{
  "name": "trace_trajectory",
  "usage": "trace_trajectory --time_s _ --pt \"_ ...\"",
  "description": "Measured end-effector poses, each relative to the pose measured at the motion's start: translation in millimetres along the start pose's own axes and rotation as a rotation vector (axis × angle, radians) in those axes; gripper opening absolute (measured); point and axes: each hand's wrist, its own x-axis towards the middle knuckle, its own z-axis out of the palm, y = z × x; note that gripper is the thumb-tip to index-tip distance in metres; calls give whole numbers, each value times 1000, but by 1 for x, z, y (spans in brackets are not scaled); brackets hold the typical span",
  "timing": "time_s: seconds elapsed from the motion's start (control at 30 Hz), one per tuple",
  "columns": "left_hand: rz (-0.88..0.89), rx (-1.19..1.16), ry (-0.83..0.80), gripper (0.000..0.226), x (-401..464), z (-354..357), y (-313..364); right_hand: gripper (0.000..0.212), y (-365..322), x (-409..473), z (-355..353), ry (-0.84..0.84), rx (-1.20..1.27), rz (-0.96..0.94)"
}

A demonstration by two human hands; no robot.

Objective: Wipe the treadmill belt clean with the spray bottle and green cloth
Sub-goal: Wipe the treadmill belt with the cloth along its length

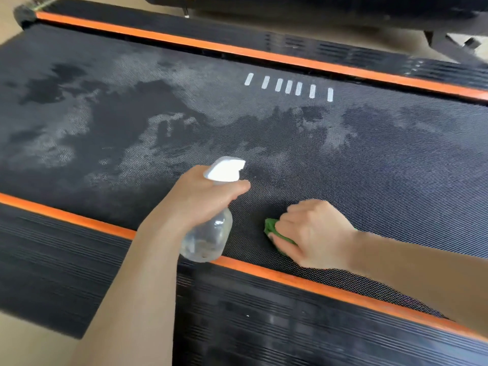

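Green cloth (276, 231) shows only as a crumpled edge at nine o'clock of my right hand (314, 233), the rest of it buried under my palm. That hand's fingers (284, 243) are curled down over the cloth, bunching it and pressing it flat against the treadmill belt (383, 165), close to the near orange strip (290, 280) that borders the belt at six o'clock. My left hand (200, 199) sits just beside it, toward nine o'clock, wrapped around the neck of the spray bottle (208, 239). Those fingers are closed tight on the bottle, with the forefinger (239, 187) stretched out under the white spray head (224, 170), whose nozzle aims toward two o'clock across the belt. The bottle's clear body hangs tilted below my fist, above the near orange strip; whether it touches the strip I cannot tell. Pale, blotchy patches (169, 83) spread over the dark weave from nine o'clock to twelve o'clock, and a row of short white dashes (289, 87) lies at twelve o'clock, just short of the far orange strip (237, 51). A ribbed black side rail (66, 260) runs along the near edge.
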Motion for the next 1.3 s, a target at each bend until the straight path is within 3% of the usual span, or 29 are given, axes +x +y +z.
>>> trace_trajectory --time_s 0.1,0.23,0.3,0.4,0.57,0.67,0.73,0.87,0.97,1.1,1.2,1.3 --pt "-17 -19 36 37 -3 -8 -2 42 32 39 6 -68 -107 94" --pt "-50 -63 75 32 -4 -15 -8 38 88 116 14 -115 -203 614" --pt "-72 -86 89 30 -4 -19 -10 32 94 136 19 -143 -172 754" --pt "-62 -86 84 29 -3 -19 -11 36 61 122 16 -173 -116 669" --pt "-46 -92 72 25 1 -15 -9 39 -32 49 1 -137 115 201" --pt "-38 -99 56 25 0 -17 -12 40 -18 48 6 -99 65 42" --pt "-39 -98 53 26 -1 -19 -13 43 9 64 8 -53 -23 78" --pt "-44 -98 61 26 -5 -22 -14 46 58 101 8 -60 -76 403" --pt "-38 -92 56 25 -5 -23 -14 45 33 97 11 -9 -54 485" --pt "-18 -108 60 26 -2 -25 -17 37 -23 51 6 -47 21 231" --pt "-13 -84 52 26 0 -24 -17 40 -8 45 -9 -131 6 52" --pt "-21 -78 58 26 1 -23 -16 50 43 78 -21 -82 -185 255"
